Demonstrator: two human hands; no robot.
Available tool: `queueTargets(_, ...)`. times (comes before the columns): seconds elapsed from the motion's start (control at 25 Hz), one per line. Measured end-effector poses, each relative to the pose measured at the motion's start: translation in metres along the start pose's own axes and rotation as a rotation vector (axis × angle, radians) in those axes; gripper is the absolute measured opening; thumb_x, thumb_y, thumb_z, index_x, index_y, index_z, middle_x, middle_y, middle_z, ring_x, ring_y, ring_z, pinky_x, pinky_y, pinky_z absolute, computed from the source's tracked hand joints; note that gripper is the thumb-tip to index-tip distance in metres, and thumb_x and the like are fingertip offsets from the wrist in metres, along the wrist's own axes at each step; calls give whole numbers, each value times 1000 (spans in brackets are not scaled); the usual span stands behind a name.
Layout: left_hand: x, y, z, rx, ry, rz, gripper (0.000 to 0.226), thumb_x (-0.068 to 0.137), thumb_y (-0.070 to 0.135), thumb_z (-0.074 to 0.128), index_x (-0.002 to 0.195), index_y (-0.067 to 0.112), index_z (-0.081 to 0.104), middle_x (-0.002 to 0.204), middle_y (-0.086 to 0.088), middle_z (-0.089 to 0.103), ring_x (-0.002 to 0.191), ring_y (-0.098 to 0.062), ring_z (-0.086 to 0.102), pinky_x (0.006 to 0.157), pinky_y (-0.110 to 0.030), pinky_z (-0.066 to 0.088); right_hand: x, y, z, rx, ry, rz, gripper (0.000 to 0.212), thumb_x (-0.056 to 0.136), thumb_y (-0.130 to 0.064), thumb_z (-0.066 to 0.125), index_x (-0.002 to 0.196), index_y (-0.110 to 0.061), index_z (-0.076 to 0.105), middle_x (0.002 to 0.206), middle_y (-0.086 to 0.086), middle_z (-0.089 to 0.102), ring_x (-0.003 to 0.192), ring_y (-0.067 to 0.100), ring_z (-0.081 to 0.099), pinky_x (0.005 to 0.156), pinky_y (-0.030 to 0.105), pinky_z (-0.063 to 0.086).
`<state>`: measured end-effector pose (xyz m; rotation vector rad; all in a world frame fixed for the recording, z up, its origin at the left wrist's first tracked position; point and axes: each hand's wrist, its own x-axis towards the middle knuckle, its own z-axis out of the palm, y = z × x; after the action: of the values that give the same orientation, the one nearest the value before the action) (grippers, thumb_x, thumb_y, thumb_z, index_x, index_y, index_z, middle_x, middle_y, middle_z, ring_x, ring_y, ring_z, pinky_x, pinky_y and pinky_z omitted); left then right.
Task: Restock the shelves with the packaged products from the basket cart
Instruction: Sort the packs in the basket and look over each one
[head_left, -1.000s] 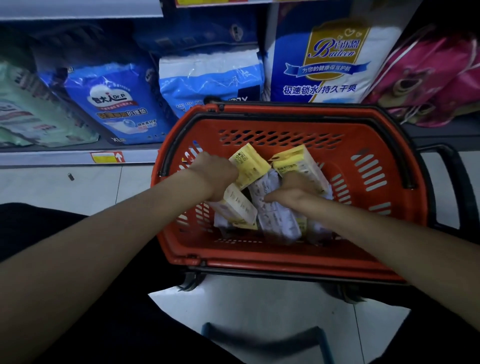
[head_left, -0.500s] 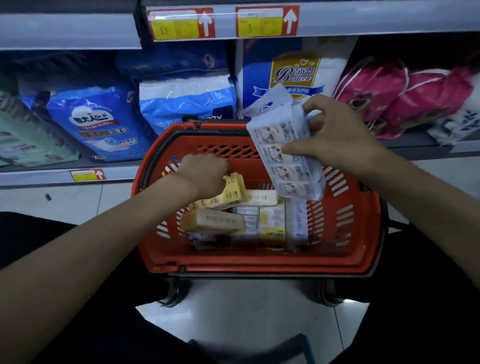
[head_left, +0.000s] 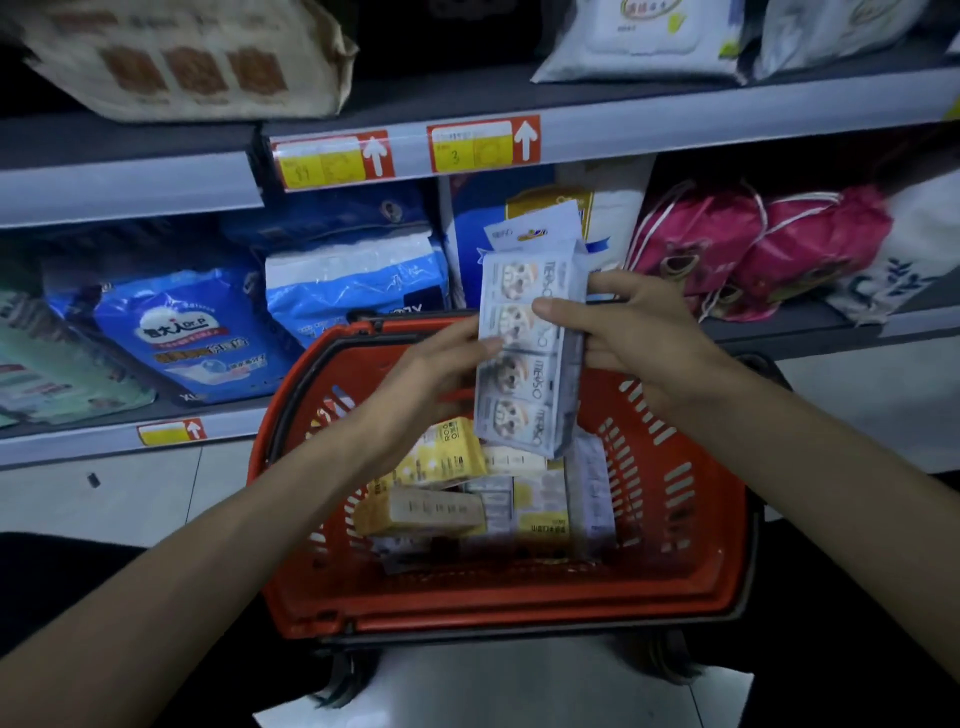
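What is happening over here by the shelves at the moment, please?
A person is restocking from a red basket on the floor. Both hands, left hand and right hand, hold a pale multi-pack upright above the basket. Yellow packs and other packets lie inside. The shelves ahead hold large bags.
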<state>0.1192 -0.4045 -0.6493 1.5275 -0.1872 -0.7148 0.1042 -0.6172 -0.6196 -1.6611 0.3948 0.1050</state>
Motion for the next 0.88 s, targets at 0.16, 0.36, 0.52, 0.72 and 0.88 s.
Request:
queueTargets(0.16,-3,4,8,-18,83,48,52,96,33,68,144,47,54,135,11,70,124,-14,67,105,-50,51,-13,-3,6,82,-58,-82,34,84,-19,85,116,-13,75,100,0,81,89,15,79,74,27,64)
queueTargets(0.36,-2,10,10,-33,126,70,57,89,27,75,143,35,58,127,4,74,117,-18,71,98,-41,53,-21,-12,9,119,-112,-124,25,90,-18,78,114,-12,74,99,5,81,92,23,79,73,28,63)
queueTargets(0.52,-2,22,4,196,214,204,73,79,26,90,142,38,54,129,19,70,117,-5,68,99,-34,56,-14,-34,-3,213,-153,-3,57,95,-61,57,121,-14,73,104,10,79,96,30,77,83,41,62)
queueTargets(0.72,-9,36,2,1058,337,436,91,66,38,86,146,42,42,137,20,56,127,-7,51,110,-43,41,-13,-51,-18,100,-400,123,49,91,-56,67,121,-17,74,113,11,78,105,31,75,99,49,55)
queueTargets(0.88,-13,47,1,1367,446,612,83,72,33,81,147,38,46,139,12,55,134,-19,48,117,-54,30,-29,-50,-20,44,-500,-16,44,89,-31,78,129,-14,70,123,13,74,118,33,70,109,56,49)
